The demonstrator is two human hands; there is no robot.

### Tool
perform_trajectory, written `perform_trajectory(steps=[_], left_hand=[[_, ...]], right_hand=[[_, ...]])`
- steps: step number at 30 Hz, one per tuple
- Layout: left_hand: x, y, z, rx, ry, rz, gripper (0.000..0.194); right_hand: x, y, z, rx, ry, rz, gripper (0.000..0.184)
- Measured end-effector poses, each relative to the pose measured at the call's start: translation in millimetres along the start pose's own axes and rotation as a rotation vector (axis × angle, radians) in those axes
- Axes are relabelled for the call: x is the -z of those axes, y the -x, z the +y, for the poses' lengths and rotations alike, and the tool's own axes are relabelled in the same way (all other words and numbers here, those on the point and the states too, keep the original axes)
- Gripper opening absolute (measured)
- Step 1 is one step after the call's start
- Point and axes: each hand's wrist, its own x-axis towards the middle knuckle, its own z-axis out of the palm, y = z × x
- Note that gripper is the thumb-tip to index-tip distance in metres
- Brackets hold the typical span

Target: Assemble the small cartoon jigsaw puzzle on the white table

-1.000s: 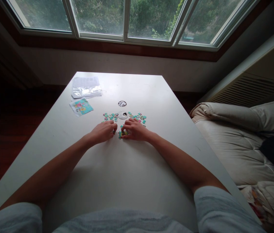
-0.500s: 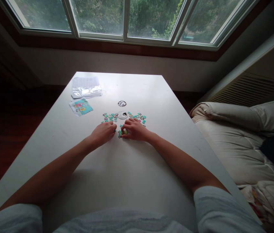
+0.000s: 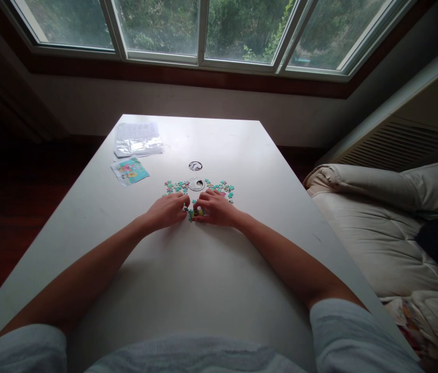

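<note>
My left hand (image 3: 169,209) pinches a small dark puzzle piece (image 3: 186,209) close to the left edge of a joined puzzle section (image 3: 193,214). From the other side, my right hand (image 3: 217,208) grips that section, its fingers curled over the top and thumb at the bottom, covering part of it. Yellow and green colours show between the fingers. Loose puzzle pieces (image 3: 177,186) lie beyond my left hand, and more teal and pink pieces (image 3: 222,187) lie beyond my right. Whether the pinched piece touches the section, I cannot tell.
A round can-like lid (image 3: 194,184) sits between the two piles, with a round black-and-white disc (image 3: 195,166) behind it. A colourful picture card (image 3: 130,171) and a clear plastic sleeve (image 3: 138,140) lie at the back left of the white table (image 3: 211,280). A cream sofa (image 3: 362,233) stands at right.
My left hand has shifted slightly right, bringing its pinched piece up close to the joined section. My right hand has stayed in place on the section.
</note>
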Motion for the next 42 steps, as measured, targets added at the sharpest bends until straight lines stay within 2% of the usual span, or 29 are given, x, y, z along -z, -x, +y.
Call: perform_trajectory(steps=[11, 23, 30, 36, 39, 42], left_hand=[[-7.2, -3, 2, 0.036, -0.002, 0.036, 0.018], [-4.4, -3, 2, -0.109, -0.114, 0.062, 0.018], [-4.9, -3, 0, -0.106, -0.016, 0.039, 0.018], [-4.2, -6, -9, -0.186, 0.055, 0.047, 0.019], [-6.8, -8, -14, -0.231, 0.068, 0.06, 0.018], [-12.0, -10, -19, -0.235, 0.045, 0.14, 0.019]], right_hand=[[0, 1, 0, -0.003, -0.01, 0.01, 0.03], [-2, 1, 2, -0.003, -0.02, 0.01, 0.031], [1, 1, 1, -0.004, -0.003, 0.002, 0.031], [3, 0, 0, -0.012, -0.033, -0.006, 0.03], [5, 1, 3, -0.04, -0.031, 0.008, 0.022], [11, 2, 15, -0.152, 0.015, 0.074, 0.016]])
